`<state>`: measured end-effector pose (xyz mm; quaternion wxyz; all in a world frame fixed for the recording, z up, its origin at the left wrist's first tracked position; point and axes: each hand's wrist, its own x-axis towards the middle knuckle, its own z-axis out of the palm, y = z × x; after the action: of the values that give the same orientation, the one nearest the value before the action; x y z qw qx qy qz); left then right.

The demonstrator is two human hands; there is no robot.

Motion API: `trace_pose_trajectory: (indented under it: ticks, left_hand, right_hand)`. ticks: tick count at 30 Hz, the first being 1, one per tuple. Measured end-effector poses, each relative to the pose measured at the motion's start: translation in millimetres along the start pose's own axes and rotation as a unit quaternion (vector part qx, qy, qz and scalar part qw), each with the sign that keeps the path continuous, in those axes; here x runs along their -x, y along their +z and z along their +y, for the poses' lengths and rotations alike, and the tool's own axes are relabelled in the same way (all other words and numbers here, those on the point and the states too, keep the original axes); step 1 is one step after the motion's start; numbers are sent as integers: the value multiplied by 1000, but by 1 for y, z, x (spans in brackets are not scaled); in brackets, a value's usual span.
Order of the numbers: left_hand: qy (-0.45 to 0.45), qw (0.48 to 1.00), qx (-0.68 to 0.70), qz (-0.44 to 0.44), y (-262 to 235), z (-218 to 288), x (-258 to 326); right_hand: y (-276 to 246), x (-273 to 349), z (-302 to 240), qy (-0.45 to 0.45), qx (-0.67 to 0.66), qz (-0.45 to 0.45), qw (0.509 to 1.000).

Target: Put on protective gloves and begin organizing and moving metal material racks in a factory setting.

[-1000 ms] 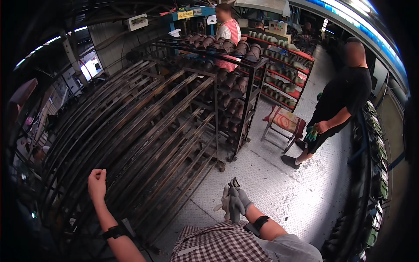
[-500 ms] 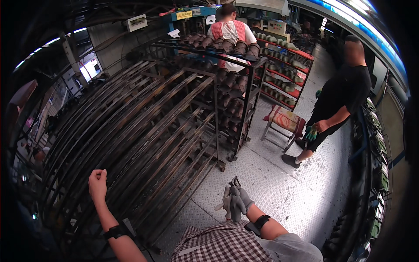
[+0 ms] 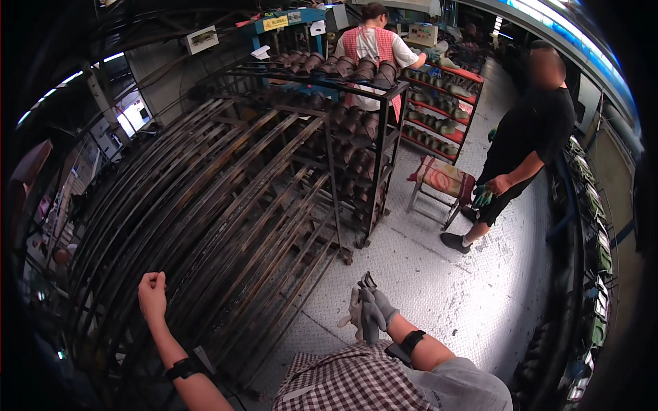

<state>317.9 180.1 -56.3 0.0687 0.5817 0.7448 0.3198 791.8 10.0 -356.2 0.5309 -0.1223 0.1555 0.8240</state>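
My bare left hand [image 3: 152, 294] is raised at the lower left, over or beside the dark metal rack [image 3: 226, 198]. Its fingers are curled closed, and nothing sticks out of them. Low in the middle, my right hand [image 3: 386, 307] wears a grey work glove. It is closed round a loose grey glove [image 3: 370, 318], whose limp fingers hang toward my apron. At the top of this bundle a small black piece [image 3: 369, 279] pokes out; its kind is not clear. A checked apron [image 3: 343, 383] covers my front.
Beyond the long rails, dark shoe-like forms [image 3: 343, 68] fill a wheeled rack. A person in a red-checked apron [image 3: 370, 44] stands at a red-shelved rack [image 3: 442, 116]. A stool with a patterned cover [image 3: 442, 179] stands beside a person in black [image 3: 528, 130]. Green items [image 3: 595, 253] line the right side.
My view has shifted slightly. The apron-wearing person has turned and reaches an arm toward the red-shelved rack. Both of my hands keep nearly the same pose.
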Motion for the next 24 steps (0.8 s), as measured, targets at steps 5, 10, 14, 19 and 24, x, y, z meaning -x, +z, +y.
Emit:
trace_pose_trajectory:
  ticks: [5, 10, 14, 19, 24]
  left_hand:
    - [2, 1000, 15, -4, 3, -7, -3]
    - [15, 1000, 23, -3, 7, -8, -5]
    - [4, 999, 31, -14, 4, -12, -6]
    - [-6, 1000, 14, -10, 3, -5, -3]
    - [9, 1000, 20, -1, 3, -16, -5]
  right_hand:
    - [-1, 1, 3, -58, 135, 32, 989]
    - [16, 7, -14, -76, 78, -5, 994]
    - [80, -5, -50, 87, -42, -143, 985]
    - [150, -25, -119, -24, 22, -198, 980]
    - [154, -44, -118, 77, -177, -335, 922]
